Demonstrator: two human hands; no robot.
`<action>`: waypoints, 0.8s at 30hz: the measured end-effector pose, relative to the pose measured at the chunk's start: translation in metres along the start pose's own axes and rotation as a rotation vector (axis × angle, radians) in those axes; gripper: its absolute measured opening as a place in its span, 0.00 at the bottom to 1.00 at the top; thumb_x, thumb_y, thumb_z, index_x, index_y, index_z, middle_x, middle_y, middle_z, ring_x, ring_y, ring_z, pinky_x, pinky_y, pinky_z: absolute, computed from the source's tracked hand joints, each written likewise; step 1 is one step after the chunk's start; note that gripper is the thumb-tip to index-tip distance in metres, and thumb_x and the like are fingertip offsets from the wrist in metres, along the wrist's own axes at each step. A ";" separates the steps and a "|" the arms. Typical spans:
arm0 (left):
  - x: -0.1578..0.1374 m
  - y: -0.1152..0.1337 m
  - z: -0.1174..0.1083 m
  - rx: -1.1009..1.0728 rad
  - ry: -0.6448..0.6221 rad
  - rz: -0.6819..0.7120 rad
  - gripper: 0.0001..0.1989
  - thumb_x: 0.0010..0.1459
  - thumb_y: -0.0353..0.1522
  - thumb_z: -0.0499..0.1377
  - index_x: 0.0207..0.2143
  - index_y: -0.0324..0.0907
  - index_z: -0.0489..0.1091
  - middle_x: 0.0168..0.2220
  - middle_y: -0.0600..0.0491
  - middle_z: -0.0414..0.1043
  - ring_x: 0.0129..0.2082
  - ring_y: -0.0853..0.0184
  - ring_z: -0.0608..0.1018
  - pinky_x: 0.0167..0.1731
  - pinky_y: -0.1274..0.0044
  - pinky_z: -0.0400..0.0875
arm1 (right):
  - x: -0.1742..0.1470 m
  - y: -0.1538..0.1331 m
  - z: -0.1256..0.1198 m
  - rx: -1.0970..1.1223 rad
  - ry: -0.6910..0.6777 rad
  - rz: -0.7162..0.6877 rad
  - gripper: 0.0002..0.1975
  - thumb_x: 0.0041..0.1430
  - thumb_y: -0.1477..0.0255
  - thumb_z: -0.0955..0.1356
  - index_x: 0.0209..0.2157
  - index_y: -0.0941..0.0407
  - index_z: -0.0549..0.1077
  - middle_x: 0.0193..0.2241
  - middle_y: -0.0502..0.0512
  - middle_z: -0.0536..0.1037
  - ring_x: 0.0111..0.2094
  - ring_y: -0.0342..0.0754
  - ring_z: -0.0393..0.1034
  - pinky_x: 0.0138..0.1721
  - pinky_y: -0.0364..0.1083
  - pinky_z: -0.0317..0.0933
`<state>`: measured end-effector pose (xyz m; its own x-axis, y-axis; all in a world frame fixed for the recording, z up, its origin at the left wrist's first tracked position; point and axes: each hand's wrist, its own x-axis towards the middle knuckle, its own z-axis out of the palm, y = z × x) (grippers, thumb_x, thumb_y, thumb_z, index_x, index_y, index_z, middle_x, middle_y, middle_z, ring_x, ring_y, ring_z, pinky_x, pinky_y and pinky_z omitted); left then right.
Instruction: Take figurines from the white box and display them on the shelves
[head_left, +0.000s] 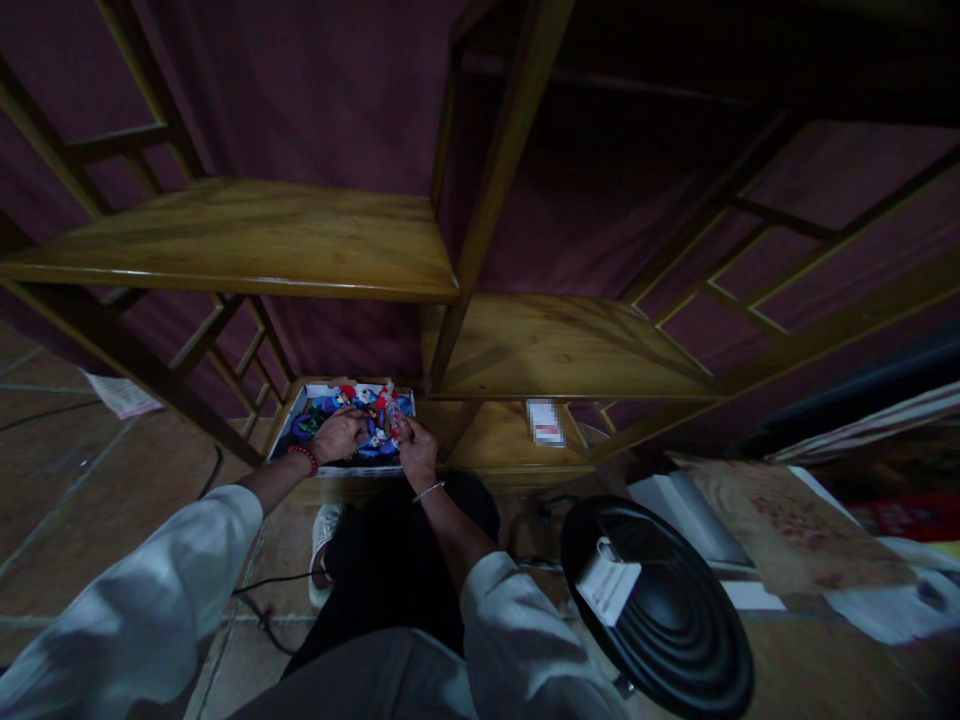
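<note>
A shallow white-edged box (pixel 409 405) stands on the low shelf, filled with small, colourful items in blue, purple, red and white; some look like little figures. My left hand (pixel 339 436), with a red bead bracelet, lies over these items with its fingers stretched out among them. Its fingertips are partly lost in the clutter. At the box's right side my right hand (pixel 418 455), wearing a silver bangle, pinches a small clear plastic packet (pixel 393 408) with something red in it. The packet's contents are too small to make out.
Wooden shelves (pixel 247 235) rise in front and above, with an upright post (pixel 495 170) right of the box. A white card (pixel 545 422) lies on the low right shelf. A black round ridged object (pixel 667 610) with a tag stands at right. Cables (pixel 262 620) cross the tiled floor.
</note>
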<state>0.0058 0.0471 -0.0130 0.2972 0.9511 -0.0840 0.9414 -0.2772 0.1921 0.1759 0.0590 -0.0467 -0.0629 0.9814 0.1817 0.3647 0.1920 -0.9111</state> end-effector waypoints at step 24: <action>0.015 0.037 0.017 -0.092 0.007 0.165 0.14 0.52 0.34 0.54 0.40 0.37 0.68 0.46 0.43 0.65 0.51 0.56 0.61 0.52 0.66 0.53 | 0.002 0.015 0.008 0.168 0.024 0.058 0.19 0.56 0.62 0.59 0.36 0.58 0.75 0.22 0.51 0.75 0.22 0.41 0.65 0.24 0.38 0.60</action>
<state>0.0484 0.0491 -0.0238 0.4449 0.8948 -0.0368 0.8613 -0.4162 0.2913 0.1736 0.0641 -0.0631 -0.0231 0.9908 0.1336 0.2070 0.1355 -0.9689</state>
